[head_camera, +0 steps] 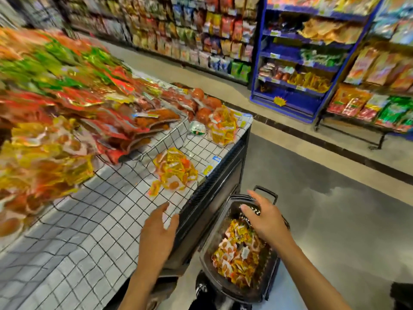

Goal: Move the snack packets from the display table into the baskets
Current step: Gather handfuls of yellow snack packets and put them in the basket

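Left hand [156, 231]: hovering at table [89, 242] edge, fingers released, empty.
Right hand [263, 218]: hanging over basket [202, 262], fingers spread, empty.
Risk: sweeping yellow packets [176, 171] hastily, spilling beside basket.

Glossy foil snack packets [175, 170]; black plastic basket [271, 278].

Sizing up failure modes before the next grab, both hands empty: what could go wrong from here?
1. The yellow packet pile lies close to the display table's edge; a loose scoop by the left hand could knock packets onto the floor.
2. The black basket stands low beside that edge; packets dropped from table height might miss it.
3. The big packet heap slopes toward the bare cloth and might slide.
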